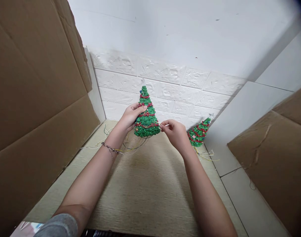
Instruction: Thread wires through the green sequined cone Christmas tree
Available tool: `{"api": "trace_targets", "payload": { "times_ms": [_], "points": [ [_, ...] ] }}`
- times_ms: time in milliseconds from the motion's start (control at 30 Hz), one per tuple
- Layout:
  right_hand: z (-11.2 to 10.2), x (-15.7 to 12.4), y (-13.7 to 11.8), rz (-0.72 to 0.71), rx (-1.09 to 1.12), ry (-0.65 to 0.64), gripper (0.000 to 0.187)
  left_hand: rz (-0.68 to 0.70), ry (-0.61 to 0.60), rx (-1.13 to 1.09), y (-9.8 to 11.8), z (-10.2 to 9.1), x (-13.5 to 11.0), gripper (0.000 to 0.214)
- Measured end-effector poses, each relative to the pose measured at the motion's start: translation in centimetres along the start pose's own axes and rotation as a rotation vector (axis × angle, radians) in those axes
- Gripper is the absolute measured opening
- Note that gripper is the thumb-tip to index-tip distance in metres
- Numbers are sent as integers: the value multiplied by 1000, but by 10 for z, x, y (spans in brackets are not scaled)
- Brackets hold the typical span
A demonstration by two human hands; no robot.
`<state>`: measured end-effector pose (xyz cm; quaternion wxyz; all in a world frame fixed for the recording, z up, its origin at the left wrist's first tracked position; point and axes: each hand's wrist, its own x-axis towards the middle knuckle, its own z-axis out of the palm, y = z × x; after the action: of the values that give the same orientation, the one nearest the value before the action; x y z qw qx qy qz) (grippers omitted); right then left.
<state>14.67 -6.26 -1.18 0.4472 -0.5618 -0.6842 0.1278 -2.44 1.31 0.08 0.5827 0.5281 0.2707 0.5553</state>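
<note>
A small green Christmas tree figurine (147, 120) with red garlands and a clear star on top is held up above the table. My left hand (133, 116) grips its left side, thumb across the front. At the tree's lower right edge, my right hand (174, 131) pinches something thin and pale, which looks like a wire end. Dark, yellow and white wires (137, 147) hang in loops below the tree's base and pass by the bracelet (110, 147) on my left wrist.
A second Christmas tree figurine (199, 133) leans near the right wall, its loose wires (206, 154) on the table (140, 191). Cardboard sheets stand at the left (37, 82) and right (271, 148). A white brick-patterned wall (165, 77) closes off the back.
</note>
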Motion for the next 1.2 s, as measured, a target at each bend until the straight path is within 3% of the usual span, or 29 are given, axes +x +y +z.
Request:
{"api": "trace_targets", "payload": {
  "times_ms": [133,333,533,733,1033,1200],
  "points": [
    [-1,-2,0,-32,-13,50,16,-22,-3,7,0,2,-2,30],
    [3,-5,-2,-228,-194,105,18,-52,-41,16,2,6,-6,36],
    [10,-9,-9,-123,-255,85,21,-48,-70,46,2,9,-7,37],
    [17,-11,-12,-118,-258,-16,21,-49,-95,31,2,12,-10,43],
    [-16,-15,-17,-23,-170,-153,31,30,11,-1,3,6,-5,36],
    [-28,-14,-12,-86,-215,-123,11,25,36,-8,4,4,-3,35]
  ]
}}
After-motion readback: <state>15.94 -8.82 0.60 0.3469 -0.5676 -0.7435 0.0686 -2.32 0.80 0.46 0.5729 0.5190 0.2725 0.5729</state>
